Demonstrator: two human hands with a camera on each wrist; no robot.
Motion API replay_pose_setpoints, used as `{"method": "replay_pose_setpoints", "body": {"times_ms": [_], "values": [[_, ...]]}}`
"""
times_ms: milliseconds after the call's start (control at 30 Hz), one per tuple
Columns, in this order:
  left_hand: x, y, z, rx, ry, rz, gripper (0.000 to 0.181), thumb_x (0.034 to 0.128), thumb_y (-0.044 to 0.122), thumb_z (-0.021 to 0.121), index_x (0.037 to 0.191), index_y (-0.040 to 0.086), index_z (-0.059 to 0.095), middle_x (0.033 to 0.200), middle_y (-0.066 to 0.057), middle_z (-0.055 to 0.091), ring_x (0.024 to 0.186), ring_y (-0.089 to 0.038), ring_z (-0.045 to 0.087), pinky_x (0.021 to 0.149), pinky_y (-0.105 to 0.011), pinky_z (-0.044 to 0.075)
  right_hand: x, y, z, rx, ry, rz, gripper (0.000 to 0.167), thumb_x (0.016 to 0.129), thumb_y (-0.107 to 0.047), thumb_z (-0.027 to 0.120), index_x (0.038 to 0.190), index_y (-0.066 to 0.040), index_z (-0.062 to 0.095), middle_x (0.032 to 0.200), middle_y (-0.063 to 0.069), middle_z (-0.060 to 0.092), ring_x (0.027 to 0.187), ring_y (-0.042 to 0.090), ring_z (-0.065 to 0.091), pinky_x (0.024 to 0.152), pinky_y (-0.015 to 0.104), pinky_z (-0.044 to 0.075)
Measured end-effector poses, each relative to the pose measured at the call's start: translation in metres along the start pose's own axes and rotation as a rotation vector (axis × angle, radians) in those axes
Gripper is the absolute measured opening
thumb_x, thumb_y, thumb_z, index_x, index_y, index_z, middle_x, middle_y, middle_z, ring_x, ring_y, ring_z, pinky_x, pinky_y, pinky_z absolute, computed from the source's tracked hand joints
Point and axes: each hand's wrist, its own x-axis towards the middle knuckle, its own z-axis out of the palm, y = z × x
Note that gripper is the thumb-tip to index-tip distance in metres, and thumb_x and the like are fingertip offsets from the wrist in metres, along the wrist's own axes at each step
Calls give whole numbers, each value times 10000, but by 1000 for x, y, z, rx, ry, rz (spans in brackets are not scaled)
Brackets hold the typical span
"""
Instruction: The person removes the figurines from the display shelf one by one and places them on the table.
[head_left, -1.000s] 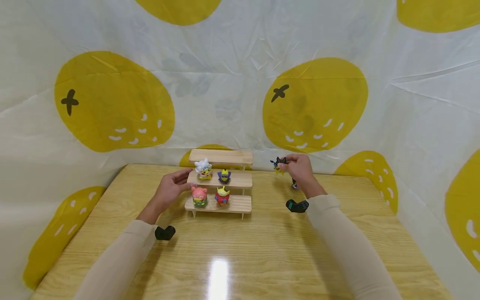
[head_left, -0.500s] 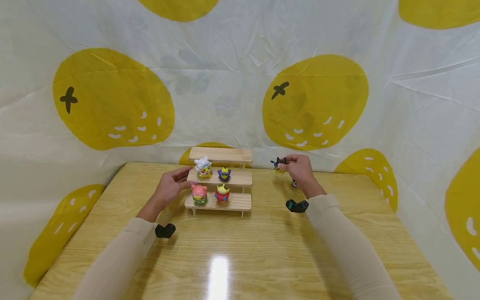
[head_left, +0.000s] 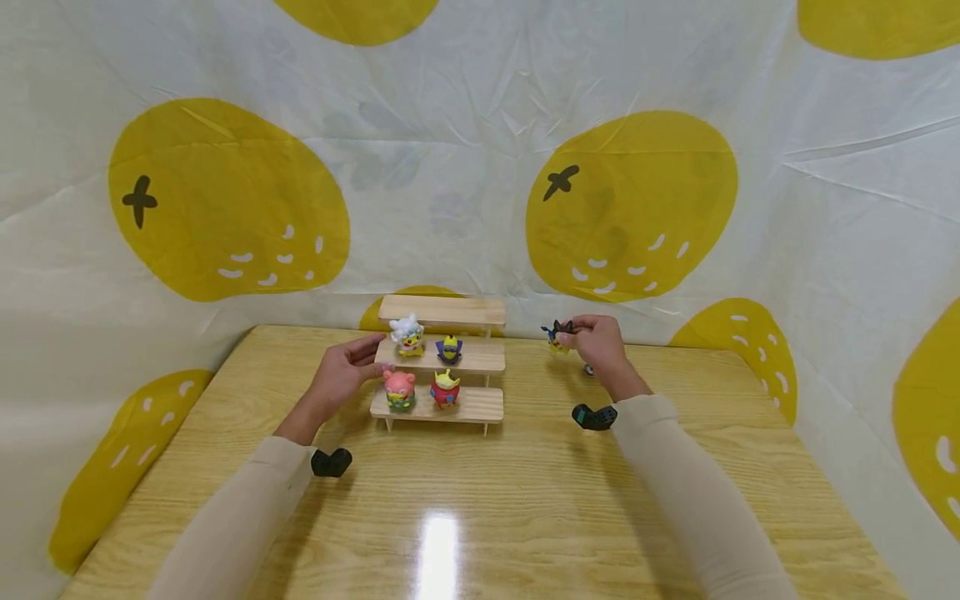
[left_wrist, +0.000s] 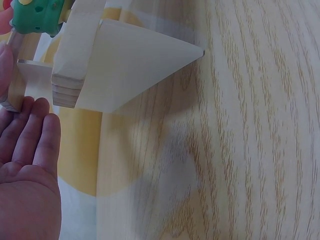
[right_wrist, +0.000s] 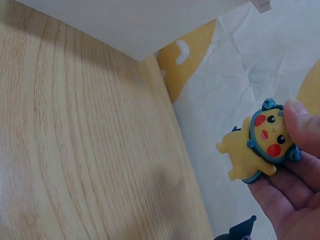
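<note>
My left hand (head_left: 341,379) holds the left end of a three-tier wooden display shelf (head_left: 480,357), thumb and fingers at the middle tier. In the left wrist view the fingertips (left_wrist: 44,107) lie against that plank. My right hand (head_left: 600,348) pinches a yellow Pikachu figurine (right_wrist: 245,145) in a blue costume with dark pointed ears, above the table right of the shelf. On the middle tier stand a white-capped yellow figurine (head_left: 407,337) and a purple-caped one (head_left: 449,350). A pink-hooded figurine (head_left: 400,390) and a red-and-green one (head_left: 445,389) occupy the bottom tier.
The top tier (head_left: 442,310) rises at the back near the patterned cloth (head_left: 450,192). Another small figurine (head_left: 589,369) is partly hidden behind my right hand. Black wrist-worn devices (head_left: 332,462) hang by both sleeves above the wooden table (head_left: 517,500).
The right hand and its figurine have dipped very slightly, covering more of the figurine behind. The left hand stays on the shelf.
</note>
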Motion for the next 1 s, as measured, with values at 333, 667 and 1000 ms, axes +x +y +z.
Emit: {"method": "replay_pose_setpoints", "body": {"times_ms": [333, 667, 1000], "values": [[-1, 2, 1, 23, 3, -3, 656, 980, 146, 744, 1573, 78, 471, 1612, -198, 465, 1501, -334, 464, 1088, -308, 540, 0, 3, 2, -4, 1, 9, 392, 1008, -89, 687, 1390, -9, 649, 1373, 222, 675, 1305, 347, 611, 1181, 512, 460], [0, 1, 0, 24, 2, 5, 659, 979, 157, 748, 1572, 78, 473, 1607, -203, 472, 1498, -342, 467, 1085, -294, 544, 0, 5, 4, -23, 17, 13, 385, 998, -83, 700, 1374, -9, 662, 1364, 218, 683, 1279, 341, 625, 1153, 492, 481], [-2, 2, -1, 23, -8, 22, 652, 993, 144, 726, 1581, 65, 454, 1630, -198, 438, 1522, -344, 430, 1127, -373, 507, 1, 12, 5, -36, 11, -10, 383, 1011, -89, 682, 1383, -4, 655, 1382, 222, 669, 1267, 339, 627, 1064, 412, 502]]}}
